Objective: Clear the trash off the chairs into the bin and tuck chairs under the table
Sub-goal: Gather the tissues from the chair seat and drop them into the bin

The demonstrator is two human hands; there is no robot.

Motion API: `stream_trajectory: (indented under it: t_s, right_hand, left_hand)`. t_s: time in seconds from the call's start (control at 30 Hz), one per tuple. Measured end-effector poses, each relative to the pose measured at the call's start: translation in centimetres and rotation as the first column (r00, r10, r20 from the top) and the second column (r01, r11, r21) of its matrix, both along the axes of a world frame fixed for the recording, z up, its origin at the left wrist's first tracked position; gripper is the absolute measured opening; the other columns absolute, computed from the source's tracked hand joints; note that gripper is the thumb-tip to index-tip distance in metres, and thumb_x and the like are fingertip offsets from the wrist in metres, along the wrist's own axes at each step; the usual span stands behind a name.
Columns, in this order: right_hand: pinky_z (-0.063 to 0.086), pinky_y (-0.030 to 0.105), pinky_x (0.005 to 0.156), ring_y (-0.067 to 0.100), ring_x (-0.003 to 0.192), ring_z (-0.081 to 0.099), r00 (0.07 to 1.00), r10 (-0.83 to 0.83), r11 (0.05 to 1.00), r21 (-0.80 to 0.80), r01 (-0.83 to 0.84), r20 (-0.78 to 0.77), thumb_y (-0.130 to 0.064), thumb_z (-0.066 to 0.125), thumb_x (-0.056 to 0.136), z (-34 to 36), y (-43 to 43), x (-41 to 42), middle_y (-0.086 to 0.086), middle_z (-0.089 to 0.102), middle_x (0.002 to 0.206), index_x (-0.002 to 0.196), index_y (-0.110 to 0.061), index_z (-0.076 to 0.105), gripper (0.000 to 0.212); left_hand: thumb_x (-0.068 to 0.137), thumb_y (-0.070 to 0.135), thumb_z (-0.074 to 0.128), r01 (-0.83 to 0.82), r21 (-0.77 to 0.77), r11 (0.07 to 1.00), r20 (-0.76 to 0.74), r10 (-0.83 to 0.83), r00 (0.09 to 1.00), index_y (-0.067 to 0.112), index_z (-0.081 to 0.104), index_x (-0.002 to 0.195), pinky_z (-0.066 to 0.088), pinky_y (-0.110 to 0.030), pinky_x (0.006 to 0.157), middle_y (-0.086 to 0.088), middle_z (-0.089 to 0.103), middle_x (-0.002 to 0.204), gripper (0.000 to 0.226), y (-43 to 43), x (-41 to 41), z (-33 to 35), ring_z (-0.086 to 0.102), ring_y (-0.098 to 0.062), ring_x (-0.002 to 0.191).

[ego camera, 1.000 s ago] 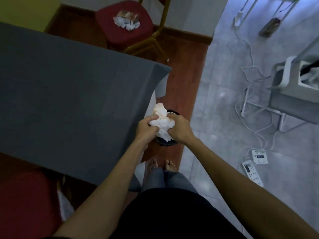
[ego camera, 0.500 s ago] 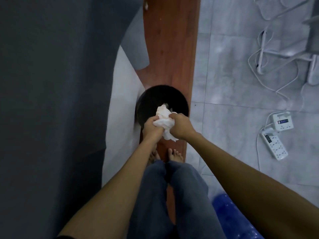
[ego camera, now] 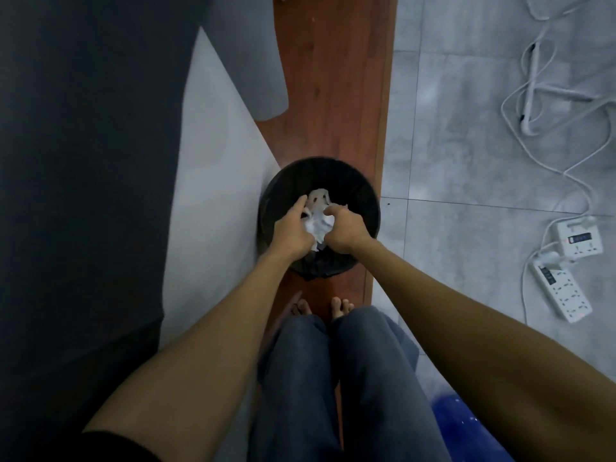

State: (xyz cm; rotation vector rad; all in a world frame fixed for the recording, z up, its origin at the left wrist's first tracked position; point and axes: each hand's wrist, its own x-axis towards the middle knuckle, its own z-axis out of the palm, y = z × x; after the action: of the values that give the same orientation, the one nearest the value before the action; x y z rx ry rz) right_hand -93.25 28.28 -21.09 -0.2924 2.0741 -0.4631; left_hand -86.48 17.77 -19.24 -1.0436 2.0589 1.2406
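Observation:
A round black bin with a dark liner stands on the wooden floor strip just ahead of my bare feet. Both hands hover over its mouth. My left hand and my right hand sit side by side, fingers loosening around a crumpled white paper wad that hangs between them inside the rim. The wad still touches both palms. No chair shows in this view.
The table under a dark grey cloth fills the left side, its white underlayer hanging beside the bin. White power strips and tangled cables lie on the grey tiles at right. A blue object sits at bottom right.
My gaze has tilted down and the chairs have left view. Both hands have dropped with the paper wad from above the bin into its mouth, and the fingers have spread wider.

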Motion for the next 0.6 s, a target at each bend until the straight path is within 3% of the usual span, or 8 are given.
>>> stream_trajectory:
  t_s: [0.1, 0.2, 0.27, 0.33, 0.43, 0.6]
  right_hand:
    - [0.042, 0.033, 0.107, 0.033, 0.137, 0.047, 0.999, -0.049, 0.998, -0.028, 0.048, -0.009, -0.006, 0.067, 0.09, 5.3, 0.3, 0.9, 0.016, 0.046, 0.153, 0.149, -0.007, 0.043, 0.064]
    - [0.042, 0.035, 0.106, 0.035, 0.132, 0.052, 0.995, -0.097, 0.991, -0.09, 0.095, -0.017, -0.011, 0.068, 0.091, 12.3, 0.8, 2.4, 0.019, 0.053, 0.146, 0.146, -0.004, 0.048, 0.058]
    - [0.041, 0.036, 0.106, 0.036, 0.132, 0.052, 0.996, -0.082, 0.99, -0.117, 0.079, -0.021, -0.01, 0.065, 0.093, 17.0, 1.3, 3.5, 0.021, 0.054, 0.146, 0.144, -0.002, 0.049, 0.054]
    - [0.038, 0.037, 0.111, 0.034, 0.14, 0.045, 0.997, -0.075, 0.987, -0.144, 0.072, -0.017, -0.003, 0.062, 0.093, 21.8, 1.7, 4.6, 0.017, 0.048, 0.153, 0.149, -0.005, 0.045, 0.059]
    - [0.046, 0.035, 0.104, 0.031, 0.139, 0.047, 0.996, -0.09, 0.973, -0.21, 0.091, 0.014, 0.007, 0.052, 0.092, 28.5, 2.1, 6.1, 0.013, 0.049, 0.152, 0.149, -0.008, 0.045, 0.059]
    - [0.042, 0.038, 0.113, 0.026, 0.139, 0.049, 0.999, -0.017, 0.948, -0.318, 0.008, -0.028, 0.008, 0.051, 0.093, 36.5, 1.8, 9.6, 0.012, 0.053, 0.15, 0.146, -0.005, 0.049, 0.055]
  left_hand:
    - [0.089, 0.004, 0.061, 0.001, -0.028, 1.0, -0.063, -0.002, 0.998, 0.023, 0.028, 0.155, 0.036, -0.021, 0.093, -0.014, 0.048, 0.149, 0.076, 0.5, 0.8, 4.8, 0.05, -0.031, 0.132]
    - [0.091, 0.005, 0.06, -0.002, 0.001, 1.0, -0.095, 0.002, 0.995, 0.024, 0.028, 0.155, 0.04, -0.029, 0.104, -0.012, 0.048, 0.15, 0.074, 1.7, 2.3, 10.8, 0.051, -0.03, 0.132]
    - [0.091, 0.003, 0.06, -0.005, 0.01, 1.0, -0.099, 0.006, 0.995, 0.026, 0.026, 0.156, 0.042, -0.03, 0.102, -0.012, 0.048, 0.149, 0.076, 2.7, 3.6, 15.3, 0.052, -0.029, 0.131]
    - [0.091, 0.0, 0.059, 0.001, 0.002, 1.0, -0.124, -0.001, 0.992, 0.027, 0.024, 0.156, 0.043, -0.025, 0.096, -0.011, 0.049, 0.149, 0.079, 3.6, 5.2, 20.2, 0.053, -0.029, 0.13]
    - [0.092, -0.002, 0.054, 0.036, -0.046, 0.998, -0.2, -0.045, 0.979, 0.025, 0.022, 0.156, 0.037, -0.014, 0.089, -0.01, 0.049, 0.149, 0.077, 4.1, 8.0, 27.3, 0.051, -0.027, 0.132]
    - [0.094, 0.005, 0.053, -0.083, -0.111, 0.99, -0.289, 0.048, 0.956, 0.024, 0.013, 0.158, 0.044, -0.031, 0.101, -0.01, 0.051, 0.147, 0.078, 3.6, 14.1, 36.7, 0.051, -0.026, 0.132]
